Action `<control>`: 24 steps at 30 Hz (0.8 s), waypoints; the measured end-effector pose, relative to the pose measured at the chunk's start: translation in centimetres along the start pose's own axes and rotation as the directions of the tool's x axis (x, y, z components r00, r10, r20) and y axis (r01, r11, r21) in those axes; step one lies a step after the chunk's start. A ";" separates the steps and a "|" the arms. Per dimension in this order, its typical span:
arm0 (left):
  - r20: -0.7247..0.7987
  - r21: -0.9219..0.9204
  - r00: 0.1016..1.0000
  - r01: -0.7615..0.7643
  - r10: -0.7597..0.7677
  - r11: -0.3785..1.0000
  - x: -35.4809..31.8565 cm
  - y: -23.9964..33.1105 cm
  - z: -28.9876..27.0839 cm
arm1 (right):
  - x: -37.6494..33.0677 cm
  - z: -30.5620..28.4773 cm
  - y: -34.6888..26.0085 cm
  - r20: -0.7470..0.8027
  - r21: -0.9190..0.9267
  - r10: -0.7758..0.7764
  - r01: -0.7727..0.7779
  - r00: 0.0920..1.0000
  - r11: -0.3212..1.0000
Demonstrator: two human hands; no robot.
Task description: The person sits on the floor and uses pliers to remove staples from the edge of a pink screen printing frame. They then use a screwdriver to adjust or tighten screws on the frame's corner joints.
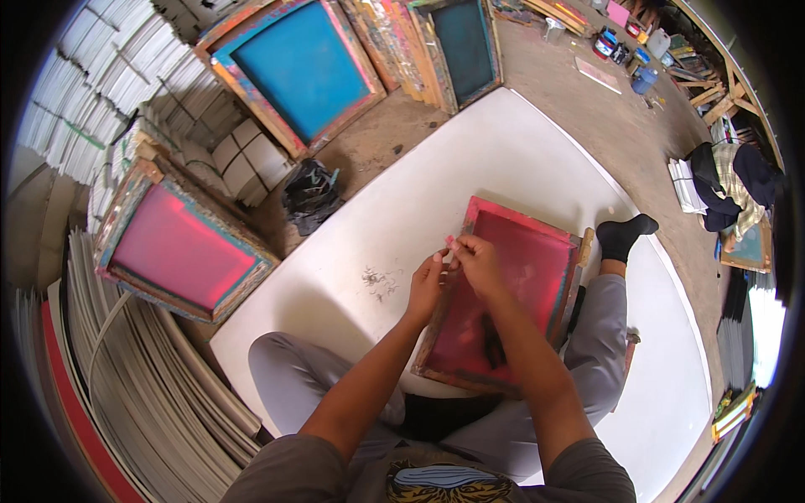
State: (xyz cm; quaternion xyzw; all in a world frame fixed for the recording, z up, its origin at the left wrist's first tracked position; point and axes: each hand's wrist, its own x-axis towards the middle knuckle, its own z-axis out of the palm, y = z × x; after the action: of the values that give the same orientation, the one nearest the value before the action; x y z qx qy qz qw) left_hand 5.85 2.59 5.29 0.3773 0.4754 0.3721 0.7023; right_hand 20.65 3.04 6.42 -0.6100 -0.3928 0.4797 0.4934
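The right hand's [478,265] fingers pinch a small pink piece [449,241] — too small to identify — above the left edge of a red-meshed frame [527,256] lying on a white board [579,172]. The left hand's [426,287] fingers curl close beside — I can't tell whether they grip anything. Dark scraps [380,283] lie left.

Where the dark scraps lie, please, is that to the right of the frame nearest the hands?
No, the dark scraps lie to the left of the frame, on the white surface.
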 end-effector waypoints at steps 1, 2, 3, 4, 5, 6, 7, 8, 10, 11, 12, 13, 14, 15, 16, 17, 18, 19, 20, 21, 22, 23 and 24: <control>0.061 -0.223 0.990 0.141 -0.130 0.965 -0.6 0.3 -0.8 | -1.3 1.5 -0.7 0.007 0.029 0.001 -0.001 1.000 1.000; 0.051 -0.222 0.985 0.171 -0.163 0.960 -1.2 0.4 -1.9 | -2.1 3.1 -0.7 0.000 0.007 -0.016 0.016 1.000 1.000; 0.042 -0.224 0.980 0.199 -0.195 0.954 -1.8 0.3 -3.2 | -2.9 4.5 -0.8 -0.007 -0.017 -0.035 0.035 0.999 0.999; 0.035 -0.226 0.975 0.221 -0.219 0.949 -2.0 0.2 -4.4 | -3.4 5.6 -1.0 -0.014 -0.042 -0.061 0.060 0.998 0.997; 0.058 -0.263 0.972 0.235 -0.228 0.936 -2.3 -0.1 -5.6 | -3.5 6.9 0.6 -0.023 -0.042 -0.116 0.115 0.993 0.992; 0.065 -0.336 0.963 0.268 -0.261 0.903 -2.7 0.2 -6.5 | -3.9 8.0 0.7 -0.007 -0.038 -0.104 0.104 0.995 0.994; 0.076 -0.407 0.953 0.298 -0.293 0.863 -2.9 0.5 -7.5 | -4.0 9.1 0.8 0.009 -0.035 -0.092 0.093 0.996 0.995; 0.090 -0.475 0.942 0.325 -0.322 0.818 -3.1 1.0 -8.5 | -4.0 10.2 0.9 0.025 -0.031 -0.081 0.081 0.996 0.996; 0.063 -0.386 0.952 0.300 -0.300 0.872 -2.9 1.9 -11.1 | -3.1 11.7 0.9 0.117 -0.076 -0.083 0.093 0.990 0.993; 0.051 -0.322 0.962 0.270 -0.268 0.908 -2.4 2.6 -12.5 | -2.3 12.5 0.8 0.148 -0.102 -0.070 0.085 0.986 0.991; 0.042 -0.262 0.970 0.241 -0.238 0.935 -1.9 3.4 -13.7 | -1.7 13.4 0.4 0.181 -0.133 -0.051 0.076 0.982 0.988; 0.026 -0.256 0.973 0.227 -0.228 0.939 -1.4 4.2 -14.9 | -1.0 14.4 -0.1 0.162 -0.196 -0.086 0.118 0.983 0.973; -0.009 -0.219 0.978 0.202 -0.209 0.955 -0.8 5.0 -15.9 | -0.3 15.6 -0.5 0.144 -0.258 -0.125 0.159 0.982 0.953; -0.042 -0.184 0.981 0.178 -0.189 0.967 0.0 5.5 -16.8 | 0.4 16.8 -1.2 0.129 -0.322 -0.164 0.198 0.978 0.926; -0.074 -0.147 0.983 0.155 -0.167 0.977 0.8 6.2 -17.5 | 1.1 17.9 -2.1 0.146 -0.305 -0.158 0.196 0.977 0.932; -0.125 -0.184 0.978 0.140 -0.165 0.973 1.7 6.9 -18.2 | 1.9 18.9 -3.0 0.162 -0.287 -0.151 0.193 0.975 0.938; -0.150 -0.193 0.980 0.100 -0.130 0.976 2.6 7.3 -19.1 | 2.6 19.7 -3.5 0.175 -0.270 -0.142 0.186 0.974 0.945; -0.175 -0.200 0.980 0.060 -0.096 0.978 3.5 7.8 -19.9 | 3.6 20.3 -3.7 0.183 -0.316 -0.261 0.308 0.948 0.897; -0.200 -0.206 0.978 0.020 -0.062 0.978 4.4 8.2 -20.6 | 4.6 21.0 -3.9 0.198 -0.358 -0.375 0.422 0.906 0.833; -0.206 -0.207 0.979 -0.033 -0.011 0.978 5.0 8.6 -20.9 | 5.5 21.4 -3.8 0.214 -0.400 -0.476 0.521 0.853 0.754; -0.227 -0.171 0.973 -0.070 0.029 0.983 5.5 8.9 -21.3 | 6.5 21.8 -3.7 0.222 -0.373 -0.470 0.520 0.854 0.768; -0.248 -0.133 0.966 -0.106 0.070 0.985 6.0 9.0 -21.5 | 7.6 22.0 -3.8 0.230 -0.345 -0.465 0.518 0.855 0.783; -0.268 -0.099 0.958 -0.135 0.104 0.986 6.4 9.0 -21.7 | 8.7 22.2 -3.6 0.240 -0.321 -0.452 0.510 0.859 0.798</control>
State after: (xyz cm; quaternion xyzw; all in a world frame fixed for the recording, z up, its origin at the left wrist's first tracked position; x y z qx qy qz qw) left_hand -14.41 15.99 5.01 0.3115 0.5177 0.4874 0.6304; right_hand 1.00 17.08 7.06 -0.5341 -0.6549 0.2993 0.4429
